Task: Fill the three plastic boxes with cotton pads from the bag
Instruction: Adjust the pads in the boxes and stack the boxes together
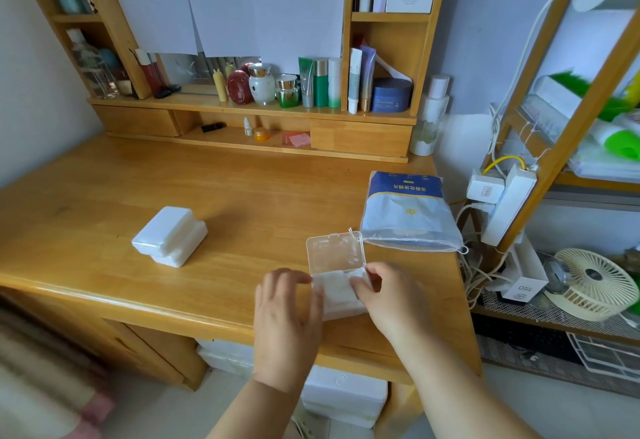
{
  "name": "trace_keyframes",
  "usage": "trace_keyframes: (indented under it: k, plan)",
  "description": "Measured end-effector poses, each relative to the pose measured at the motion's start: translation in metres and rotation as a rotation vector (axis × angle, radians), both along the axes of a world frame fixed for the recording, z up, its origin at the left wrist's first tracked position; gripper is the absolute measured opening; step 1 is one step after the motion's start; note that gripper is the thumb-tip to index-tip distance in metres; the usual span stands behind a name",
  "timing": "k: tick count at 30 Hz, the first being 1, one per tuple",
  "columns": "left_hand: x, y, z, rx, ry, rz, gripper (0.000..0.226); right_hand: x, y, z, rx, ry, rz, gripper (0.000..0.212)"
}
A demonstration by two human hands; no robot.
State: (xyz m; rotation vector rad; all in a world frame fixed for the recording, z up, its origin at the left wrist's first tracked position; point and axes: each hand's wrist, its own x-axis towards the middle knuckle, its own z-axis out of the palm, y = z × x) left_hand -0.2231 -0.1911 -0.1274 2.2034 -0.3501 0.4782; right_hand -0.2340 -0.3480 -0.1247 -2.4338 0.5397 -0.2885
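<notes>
A clear plastic box (335, 252) stands near the desk's front edge with its lid raised. White cotton pads (337, 290) fill its base. My left hand (285, 310) grips the box's left side with curled fingers. My right hand (388, 296) presses its fingertips on the pads at the right side of the box. Two closed plastic boxes (169, 236), white with pads, lie stacked at the left of the desk. The blue and white bag (407, 211) of cotton pads lies behind the open box, its drawstring mouth towards me.
The wooden desk (242, 196) ends just right of the bag. Cosmetic bottles and jars (277, 88) line the back shelf. A power strip with cables (505, 203) and a small fan (594, 282) sit on the rack to the right. White boxes (346, 397) lie under the desk.
</notes>
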Motion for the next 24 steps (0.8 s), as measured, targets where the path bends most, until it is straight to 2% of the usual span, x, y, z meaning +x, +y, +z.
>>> trace_keyframes:
  k: [2,4,7,9,12,14,16,18,20,22,24]
  plan:
    - [0.009,-0.001,0.005,-0.038,0.289,0.124,0.050,-0.001,-0.001,-0.001,-0.013,-0.005,0.007,0.033]
    - [0.019,-0.004,0.008,0.151,0.460,0.122,0.056,-0.001,-0.001,-0.001,-0.008,-0.006,0.007,0.033]
    - [0.025,-0.013,0.012,0.370,0.476,0.109,0.043,-0.002,0.000,-0.002,-0.018,-0.020,0.003,0.029]
    - [0.022,-0.016,0.009,0.378,0.425,0.111,0.036,-0.003,0.001,-0.004,-0.045,-0.040,0.009,0.027]
    - [0.012,-0.015,0.004,0.209,0.300,0.055,0.030,-0.007,-0.001,-0.008,0.005,-0.142,0.032,0.023]
    - [0.007,-0.016,0.005,0.060,0.312,-0.030,0.019,-0.011,-0.002,-0.009,0.126,-0.185,0.041,0.025]
    - [0.002,-0.020,0.012,-0.177,0.396,-0.100,0.015,-0.015,-0.001,-0.004,0.384,-0.213,0.023,0.025]
    - [-0.004,-0.024,0.022,-0.434,0.482,-0.167,0.014,-0.023,0.003,0.008,0.726,-0.323,-0.020,0.027]
    - [-0.011,-0.026,0.035,-0.632,0.507,-0.239,0.016,-0.034,0.007,0.024,1.049,-0.399,-0.045,0.042]
    - [-0.020,-0.028,0.046,-0.748,0.487,-0.282,0.018,-0.045,0.012,0.040,1.296,-0.367,0.006,0.053]
    - [-0.033,-0.032,0.057,-0.795,0.454,-0.311,0.019,-0.057,0.022,0.053,1.381,-0.346,0.082,0.044]
